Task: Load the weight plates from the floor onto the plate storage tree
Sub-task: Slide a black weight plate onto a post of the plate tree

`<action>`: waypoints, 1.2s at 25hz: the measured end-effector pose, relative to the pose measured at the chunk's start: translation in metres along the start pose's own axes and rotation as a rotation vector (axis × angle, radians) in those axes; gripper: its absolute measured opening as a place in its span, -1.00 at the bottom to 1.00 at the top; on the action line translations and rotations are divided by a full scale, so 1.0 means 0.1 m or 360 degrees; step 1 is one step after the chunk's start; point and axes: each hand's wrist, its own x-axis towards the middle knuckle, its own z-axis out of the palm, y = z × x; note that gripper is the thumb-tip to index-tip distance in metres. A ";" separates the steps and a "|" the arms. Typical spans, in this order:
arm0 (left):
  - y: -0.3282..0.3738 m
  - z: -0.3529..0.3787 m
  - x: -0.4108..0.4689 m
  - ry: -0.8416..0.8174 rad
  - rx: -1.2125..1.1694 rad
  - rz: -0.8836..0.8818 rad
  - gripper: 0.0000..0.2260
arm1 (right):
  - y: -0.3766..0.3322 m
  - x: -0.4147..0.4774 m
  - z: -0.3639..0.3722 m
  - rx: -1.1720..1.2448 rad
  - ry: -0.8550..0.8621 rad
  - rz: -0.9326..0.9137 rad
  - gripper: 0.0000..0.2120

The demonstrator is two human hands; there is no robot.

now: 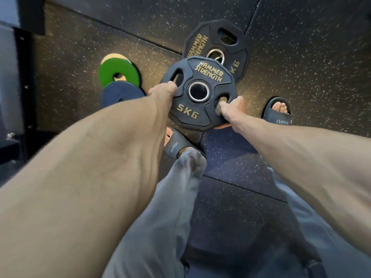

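L hand (163,90) curls over the left rim of the 5 kg plate (187,112), fingers thru a grip slot. R hand (232,109) grips the lower-right slot the same way, so the plate is held off the rubber floor (301,57), face up. Behind it a 2nd black plate (216,29) lies flat. Further left lies a green plate (118,66), and a blue plate (120,92) overlaps its near edge.

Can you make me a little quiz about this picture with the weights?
1. True or false: the left hand and the right hand both hold the black plate.
2. Fill in: that plate is marked ___ KG.
3. Which colour of plate lies on the floor? A red, B green, C pink.

Key: 1 true. 2 five. 3 B, the green plate.
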 end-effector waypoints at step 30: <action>2.00 -6.42 -5.74 0.0768 -0.1624 0.0598 -0.67 | -5.93 -7.38 -1.69 0.0066 0.0214 -0.2399 -0.69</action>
